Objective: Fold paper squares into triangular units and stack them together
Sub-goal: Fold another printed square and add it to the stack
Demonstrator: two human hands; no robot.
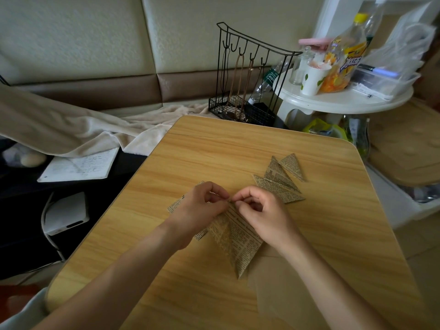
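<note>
So both hands are pinching the far tip of the half-folded paper (234, 236) at mid counter (321, 246): left hand (200, 208) and right hand (259, 210), fingers clamped on that corner. Thin newsprint-pattern sheet, probably light and floppy, creases sharp, tears easily, so I'd hold it by corners and edges. Finished triangle units (282, 179) lie overlapped just beyond the right hand. Wood-grain top looks slick.

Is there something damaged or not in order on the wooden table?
Yes: a thin dark crack-like line runs across the wooden table near its far edge. The finished triangles lie in a loose, overlapping pile, not a neat stack. Nothing looks spilled.
</note>
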